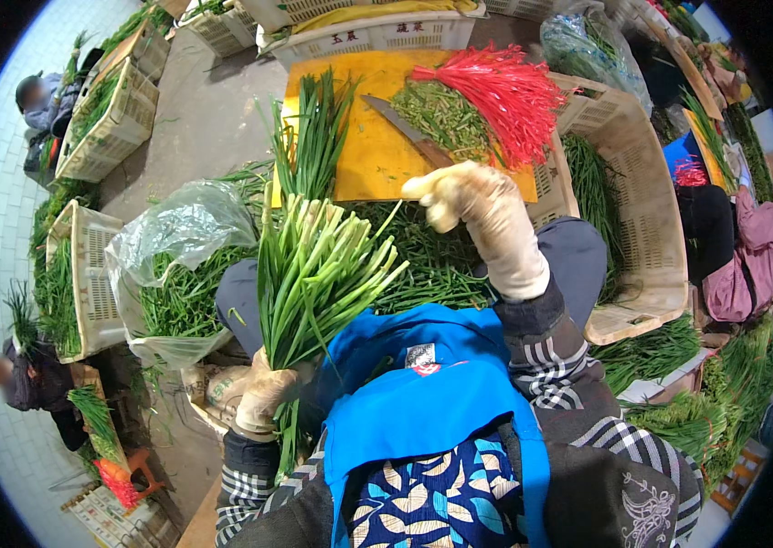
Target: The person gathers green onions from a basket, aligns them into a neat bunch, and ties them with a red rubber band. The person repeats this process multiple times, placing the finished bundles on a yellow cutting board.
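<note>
My left hand [266, 394], in a pale soiled glove, grips a bunch of Chinese chives [321, 274] with the pale cut ends pointing up and away from me. My gloved right hand [472, 212] is raised near the front edge of a yellow board [366, 161], its fingers partly curled. A thin stalk tip shows close to those fingers; whether they pinch it I cannot tell. Another chive bunch [314, 137] lies on the board's left side. A wooden-handled knife [403, 127] rests beside chopped stem trimmings [441, 116], and a bundle of red plastic ties [503, 96] overlaps them.
Loose chives [421, 274] lie between my knees. A plastic crate [647, 226] with chives stands at right, and a clear plastic bag [188, 226] of chives at left. White crates [373, 38] stand beyond the board. Other people sit at both sides, including one in pink [746, 253].
</note>
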The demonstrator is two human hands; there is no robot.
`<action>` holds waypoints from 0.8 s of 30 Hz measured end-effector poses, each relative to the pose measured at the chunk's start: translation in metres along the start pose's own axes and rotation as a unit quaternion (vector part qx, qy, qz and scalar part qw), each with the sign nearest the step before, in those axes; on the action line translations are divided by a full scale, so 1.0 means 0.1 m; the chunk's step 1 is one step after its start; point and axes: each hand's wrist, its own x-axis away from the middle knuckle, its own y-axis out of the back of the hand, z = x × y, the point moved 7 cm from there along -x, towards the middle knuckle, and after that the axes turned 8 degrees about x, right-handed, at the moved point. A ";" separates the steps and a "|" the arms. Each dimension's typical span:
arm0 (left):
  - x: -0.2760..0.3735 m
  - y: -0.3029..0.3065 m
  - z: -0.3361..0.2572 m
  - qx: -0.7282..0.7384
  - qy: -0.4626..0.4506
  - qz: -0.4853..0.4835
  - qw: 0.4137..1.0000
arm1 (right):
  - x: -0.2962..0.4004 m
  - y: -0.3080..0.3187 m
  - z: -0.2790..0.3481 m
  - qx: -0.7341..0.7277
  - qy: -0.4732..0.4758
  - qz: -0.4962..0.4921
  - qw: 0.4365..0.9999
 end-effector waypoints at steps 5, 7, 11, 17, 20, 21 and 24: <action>-0.03 -0.03 -0.03 0.043 -0.100 -0.008 0.994 | 0.13 -0.71 0.41 0.575 0.237 0.042 0.782; -0.03 0.08 0.03 0.011 -0.110 -0.020 0.994 | 0.12 -0.89 0.38 0.669 0.200 0.015 0.716; -0.03 0.11 -0.01 -0.060 -0.159 -0.027 0.985 | 0.11 -0.91 0.31 0.619 0.294 -0.043 0.727; 0.01 0.06 -0.09 -0.039 -0.160 -0.006 0.986 | 0.25 -1.20 0.19 0.621 0.431 0.098 0.648; 0.02 0.09 -0.11 -0.079 -0.157 -0.003 0.984 | 0.16 -0.97 -0.01 0.586 0.381 0.060 0.713; 0.02 0.16 -0.08 -0.015 -0.167 0.011 0.986 | 0.18 -0.80 0.11 0.530 0.402 0.014 0.746; 0.10 0.30 -0.12 0.004 -0.194 0.009 0.981 | 0.04 -0.27 0.08 0.545 0.299 -0.044 0.782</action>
